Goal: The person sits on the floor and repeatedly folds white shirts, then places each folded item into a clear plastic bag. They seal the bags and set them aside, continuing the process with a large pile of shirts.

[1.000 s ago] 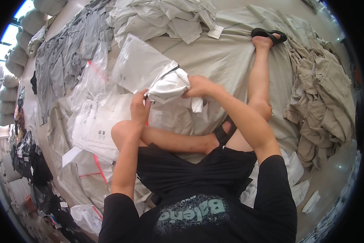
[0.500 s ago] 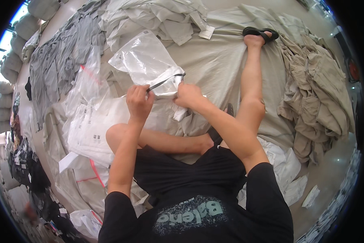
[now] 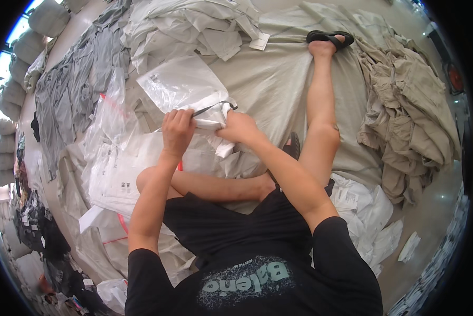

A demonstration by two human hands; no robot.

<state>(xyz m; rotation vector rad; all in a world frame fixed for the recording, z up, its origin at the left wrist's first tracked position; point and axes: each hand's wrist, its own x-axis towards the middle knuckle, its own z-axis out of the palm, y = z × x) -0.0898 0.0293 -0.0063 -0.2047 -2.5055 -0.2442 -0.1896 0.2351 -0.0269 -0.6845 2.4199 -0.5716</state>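
In front of my crossed leg, both hands grip a white folded garment (image 3: 211, 125) at its two sides. My left hand (image 3: 178, 129) is closed around its left edge, where a thin black strip (image 3: 209, 108) comes out beside the fingers. The strip runs across the top of the garment toward my right hand (image 3: 237, 127), whose fingers are closed on the right edge. A loose end of white cloth hangs under that hand. Just beyond, a clear plastic bag (image 3: 186, 79) lies against the garment; whether any cloth is inside it is hidden.
At left lie clear bags with red strips and a stack of white packages (image 3: 112, 176). Grey garments (image 3: 70, 97) and a white heap (image 3: 194, 26) lie farther off. Beige trousers (image 3: 405, 110) are piled at right, white bundles (image 3: 360, 210) by my right hip, on a beige sheet (image 3: 278, 68).
Both hands keep their hold on the white garment. My right hand has come slightly nearer my left, and the clear bag beyond now lies flatter.
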